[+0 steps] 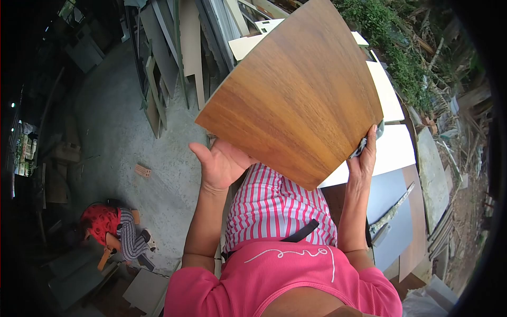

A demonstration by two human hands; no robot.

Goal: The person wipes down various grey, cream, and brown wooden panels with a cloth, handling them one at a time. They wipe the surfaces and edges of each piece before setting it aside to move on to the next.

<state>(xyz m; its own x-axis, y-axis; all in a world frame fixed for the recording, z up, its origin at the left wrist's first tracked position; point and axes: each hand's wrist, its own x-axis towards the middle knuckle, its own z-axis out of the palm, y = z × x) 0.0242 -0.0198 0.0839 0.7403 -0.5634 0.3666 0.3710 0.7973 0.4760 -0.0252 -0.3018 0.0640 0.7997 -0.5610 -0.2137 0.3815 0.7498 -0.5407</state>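
— Up in front of the chest, what do the hands have?

— A wooden board (pixel 296 95), brown veneer face turned toward the camera and raised well off the white panels (pixel 393 150) lying to the right.

— Which way does it run?

— Its long axis goes from the near corner, low between the wrists, up and away to the far edge. Both hands sit at that near end, so nearly all of the board lies above and beyond them.

— How is it gripped?

— The left hand (pixel 222 164) is under the near left edge, palm up, thumb splayed clear of the wood. Its fingers are hidden behind the board, so I cannot tell whether they clasp it. The right hand (pixel 363 158) is closed along the right edge, with a grey cloth (pixel 364 141) bunched between its fingertips and the board.

— Which hand is nearer the middle?

— About even, one on each side of the low corner.

— Anyone else?

— Another person (pixel 113 227) crouches at near left on the concrete floor (pixel 121 127), well apart.
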